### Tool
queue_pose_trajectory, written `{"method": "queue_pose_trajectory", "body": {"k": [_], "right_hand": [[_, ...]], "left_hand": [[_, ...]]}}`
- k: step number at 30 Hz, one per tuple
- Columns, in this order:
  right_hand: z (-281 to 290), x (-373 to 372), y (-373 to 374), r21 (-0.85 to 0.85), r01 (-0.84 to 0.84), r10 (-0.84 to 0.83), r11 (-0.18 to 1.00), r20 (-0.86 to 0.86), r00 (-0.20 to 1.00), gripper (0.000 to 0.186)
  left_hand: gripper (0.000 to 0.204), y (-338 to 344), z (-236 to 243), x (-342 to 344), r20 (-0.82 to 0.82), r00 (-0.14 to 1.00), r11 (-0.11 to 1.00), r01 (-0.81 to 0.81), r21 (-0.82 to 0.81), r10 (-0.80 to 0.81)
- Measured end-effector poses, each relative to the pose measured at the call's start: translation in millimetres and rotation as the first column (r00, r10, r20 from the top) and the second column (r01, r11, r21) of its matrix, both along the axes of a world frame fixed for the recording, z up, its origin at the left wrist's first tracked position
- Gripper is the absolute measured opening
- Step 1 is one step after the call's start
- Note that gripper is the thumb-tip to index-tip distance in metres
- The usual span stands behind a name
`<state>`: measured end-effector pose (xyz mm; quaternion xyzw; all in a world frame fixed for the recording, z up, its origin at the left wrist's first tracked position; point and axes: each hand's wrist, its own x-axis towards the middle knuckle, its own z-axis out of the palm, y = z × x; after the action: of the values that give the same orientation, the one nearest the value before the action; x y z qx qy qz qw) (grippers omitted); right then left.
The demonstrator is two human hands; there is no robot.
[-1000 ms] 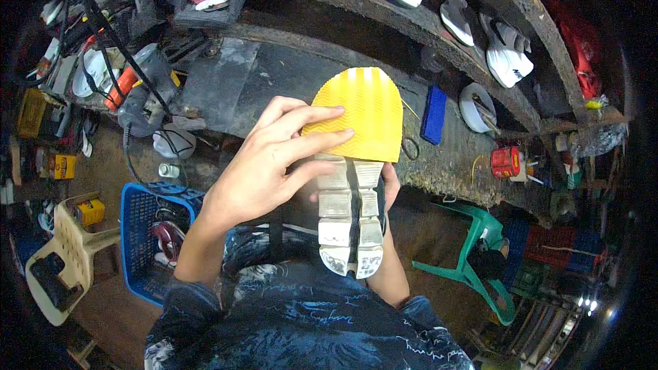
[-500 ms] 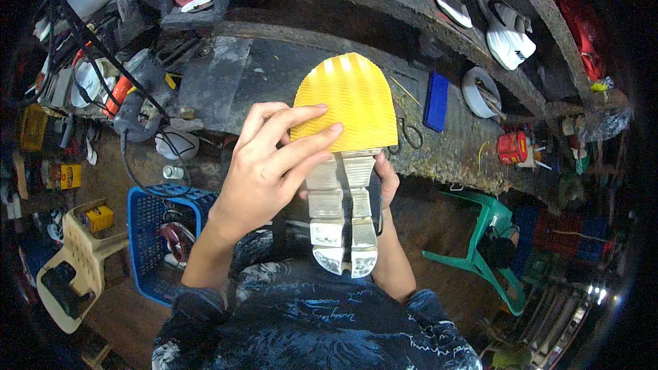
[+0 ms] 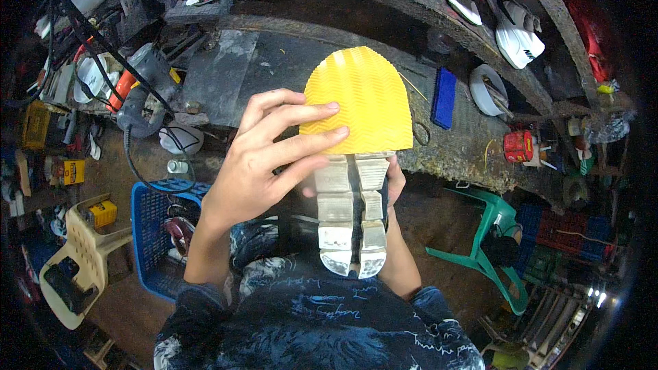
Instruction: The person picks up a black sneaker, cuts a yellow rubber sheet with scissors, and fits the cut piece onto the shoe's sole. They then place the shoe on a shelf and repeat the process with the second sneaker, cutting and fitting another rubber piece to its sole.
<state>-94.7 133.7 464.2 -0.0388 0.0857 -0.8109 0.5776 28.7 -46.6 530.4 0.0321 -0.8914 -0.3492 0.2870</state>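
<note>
A shoe, its segmented off-white outsole (image 3: pixel 335 207) facing up, is held lengthwise in front of my chest. Over its far end lies a yellow ridged rubber sole piece (image 3: pixel 360 96), rounded at the far edge and cut straight at the near one. My left hand (image 3: pixel 264 151) holds this piece against the shoe, its fingers spread across the left side. From the right and beneath, my right hand (image 3: pixel 395 181) grips the shoe; most of its fingers are hidden behind it. A dark groove runs down the middle of the outsole.
Behind, a worn workbench (image 3: pixel 473 154) carries a blue block (image 3: pixel 444 99), a white bowl (image 3: pixel 485 89) and scissors (image 3: pixel 422 133). White shoes (image 3: pixel 519 44) stand on the shelf. A heat gun-like tool (image 3: pixel 140 85) and a blue basket (image 3: pixel 154 247) are left, a green stool (image 3: pixel 490 212) right.
The shoe and the yellow piece sit slightly farther right in the picture, as does the background. Both hands keep nearly the same hold; the left fingers have shifted slightly on the yellow piece.
</note>
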Motion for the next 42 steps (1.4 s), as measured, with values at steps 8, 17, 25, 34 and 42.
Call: {"method": "queue_pose_trajectory", "body": {"k": [8, 17, 25, 34, 42], "right_hand": [[7.4, 0.2, 0.2, 0.205, 0.022, 0.019, 0.979, -0.199, 0.980, 0.099], [7.7, -9.6, 5.2, 0.156, -0.128, 0.160, 0.979, -0.214, 0.964, 0.105], [6.3, -5.5, 4.8, 0.113, -0.155, 0.171, 0.981, -0.150, 0.974, 0.110], [5.9, -6.5, 6.0, 0.101, -0.218, 0.236, 0.971, -0.237, 0.942, 0.129], [9.2, -6.8, 6.7, 0.156, -0.224, 0.256, 0.962, -0.225, 0.940, 0.137]], "left_hand": [[0.037, -1.0, -5.4, -0.2, -0.038, 0.999, 1.000, -0.007, -0.001, 0.007], [0.035, -4.6, 7.0, 0.2, -0.021, 1.000, 0.994, 0.007, 0.110, -0.005], [0.030, -5.9, 2.7, -6.4, -0.058, 0.996, 0.988, -0.053, 0.143, 0.062], [0.033, -5.4, 2.4, -8.7, -0.078, 0.994, 0.989, -0.066, 0.132, 0.077], [0.034, -2.4, 2.9, -4.4, -0.079, 0.991, 0.993, -0.102, 0.062, 0.107]]}}
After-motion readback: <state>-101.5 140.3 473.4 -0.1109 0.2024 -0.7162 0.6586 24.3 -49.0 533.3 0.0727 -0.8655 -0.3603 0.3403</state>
